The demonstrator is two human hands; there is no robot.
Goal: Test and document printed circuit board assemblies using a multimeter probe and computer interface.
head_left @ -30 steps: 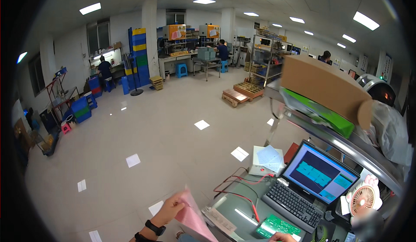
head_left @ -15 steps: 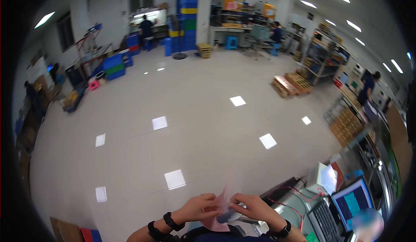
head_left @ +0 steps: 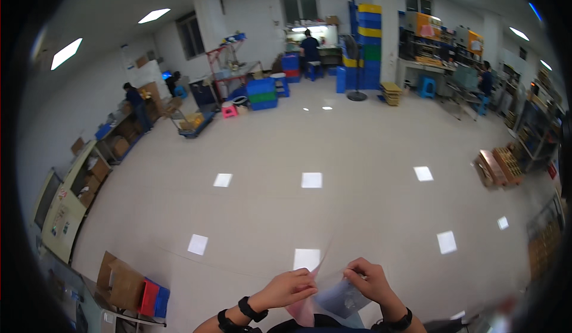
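Low in the head view, both my hands are raised in front of me. My left hand (head_left: 291, 288) pinches a thin pink plastic sheet (head_left: 302, 313), which hangs below the fingers and has a thin edge sticking up above them. With thumb and fingers together, my right hand (head_left: 368, 278) grips the upper edge of a clear, bluish plastic bag (head_left: 341, 298). This bag spans the gap between the hands, and its left side meets the pink sheet. Whether the two are joined or merely overlap, I cannot tell. Dark bands circle both wrists.
At lower left stand a cardboard box (head_left: 126, 285) and red and blue bins (head_left: 156, 299). A loaded trolley (head_left: 193, 123), stacked crates (head_left: 262, 95) and a pink stool (head_left: 229, 111) are farther off. Several people work at distant benches. Pallets (head_left: 499, 167) lie at right.
The whole view has swung left, so the desk with the laptop has left the picture. My hands have moved apart, and more of the clear bag shows between them.
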